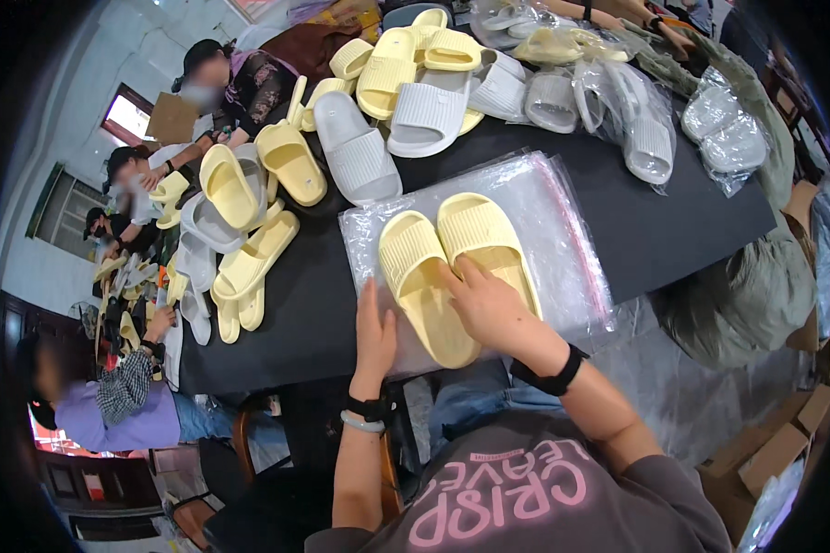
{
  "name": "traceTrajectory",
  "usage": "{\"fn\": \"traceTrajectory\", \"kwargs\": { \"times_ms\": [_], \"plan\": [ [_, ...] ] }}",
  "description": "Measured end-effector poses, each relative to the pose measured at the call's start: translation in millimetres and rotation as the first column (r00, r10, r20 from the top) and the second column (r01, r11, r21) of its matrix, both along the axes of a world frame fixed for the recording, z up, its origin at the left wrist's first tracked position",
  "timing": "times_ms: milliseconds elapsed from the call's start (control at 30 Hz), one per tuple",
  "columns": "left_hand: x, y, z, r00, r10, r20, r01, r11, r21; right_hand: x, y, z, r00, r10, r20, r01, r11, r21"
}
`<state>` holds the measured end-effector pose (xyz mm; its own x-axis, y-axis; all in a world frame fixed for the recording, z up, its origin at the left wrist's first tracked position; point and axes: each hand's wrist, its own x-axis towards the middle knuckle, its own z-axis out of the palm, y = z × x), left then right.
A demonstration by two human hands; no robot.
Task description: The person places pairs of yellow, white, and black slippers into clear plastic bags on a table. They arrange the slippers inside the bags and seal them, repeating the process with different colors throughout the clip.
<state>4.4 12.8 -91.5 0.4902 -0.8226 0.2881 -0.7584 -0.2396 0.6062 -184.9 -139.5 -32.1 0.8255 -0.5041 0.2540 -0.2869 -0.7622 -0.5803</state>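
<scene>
In front of me a pair of pale yellow slide slippers lies side by side, the left slipper (418,267) and the right slipper (489,230), with toes pointing away. Under them is a stack of clear plastic bags (563,267) with a pink strip along the right side. My right hand (493,309) reaches in between the two slippers, its thumb and fingers pinching their adjoining inner edges. Beside the left slipper's outer edge, my left hand (374,332) is held upright with fingers stretched out, holding nothing. Some right fingertips are hidden inside the right slipper.
Loose yellow slippers (249,253) and grey slippers (355,147) are heaped left and beyond on the black table (314,341). Bagged grey slippers (650,147) lie at the far right. Cardboard boxes (775,452) stand lower right. Other people (138,405) work along the left.
</scene>
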Motion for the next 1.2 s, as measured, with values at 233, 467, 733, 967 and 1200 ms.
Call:
{"fn": "traceTrajectory", "kwargs": {
  "times_ms": [233, 467, 733, 967, 1200],
  "plan": [
    [-51, 0, 87, 0.983, -0.104, 0.148, 0.12, 0.987, -0.105, -65, -20, -1, 0.96, -0.14, 0.243, 0.121, 0.989, 0.089],
    [-83, -63, 87, 0.91, -0.301, 0.285, 0.216, 0.931, 0.294, -72, -45, -52, 0.944, -0.243, 0.222, 0.133, 0.899, 0.417],
    [-60, -56, 92, 0.966, -0.161, 0.203, 0.11, 0.964, 0.243, -77, -44, -43, 0.96, -0.197, 0.201, 0.131, 0.944, 0.303],
    [70, 2, 139, 0.998, -0.025, -0.065, 0.037, 0.98, 0.194, -78, -43, -45, 0.968, -0.164, 0.188, 0.129, 0.974, 0.184],
    [248, -7, 237, 0.942, 0.324, -0.088, -0.301, 0.93, 0.21, -78, -39, -38, 0.97, -0.191, 0.152, 0.172, 0.977, 0.13]
  ]
}}
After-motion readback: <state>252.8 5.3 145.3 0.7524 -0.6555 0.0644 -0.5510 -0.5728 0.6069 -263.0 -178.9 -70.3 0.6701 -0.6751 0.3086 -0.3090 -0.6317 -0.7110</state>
